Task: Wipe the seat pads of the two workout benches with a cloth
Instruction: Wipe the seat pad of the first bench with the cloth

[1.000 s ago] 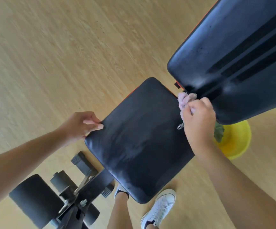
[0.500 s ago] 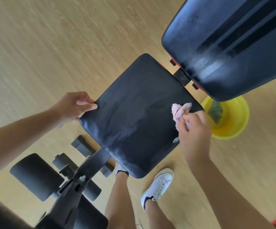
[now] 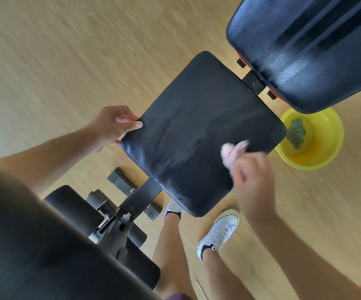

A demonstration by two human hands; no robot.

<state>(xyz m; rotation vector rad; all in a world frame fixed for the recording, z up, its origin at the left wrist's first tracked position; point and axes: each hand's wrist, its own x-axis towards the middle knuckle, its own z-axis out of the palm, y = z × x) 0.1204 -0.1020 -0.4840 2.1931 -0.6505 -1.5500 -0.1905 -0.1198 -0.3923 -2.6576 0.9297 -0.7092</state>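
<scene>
A black square seat pad [image 3: 196,131] of a workout bench fills the middle of the view, with damp streaks on its near half. My right hand [image 3: 254,182] is blurred with motion and clutches a pink cloth [image 3: 231,152] pressed on the pad's right side. My left hand [image 3: 114,124] grips the pad's left corner, thumb on top. The bench's black back pad [image 3: 315,50] rises at the top right, also streaked.
A yellow basin [image 3: 330,148] with a green cloth [image 3: 297,133] in it stands on the wooden floor to the right of the seat. Black foam leg rollers [image 3: 71,206] and the bench frame [image 3: 132,202] lie at lower left. My white-shoed feet [image 3: 218,232] stand beneath the seat.
My right hand has dragged the pink cloth from the seat's far edge by the back pad down toward its near right side. My left hand keeps its hold on the corner.
</scene>
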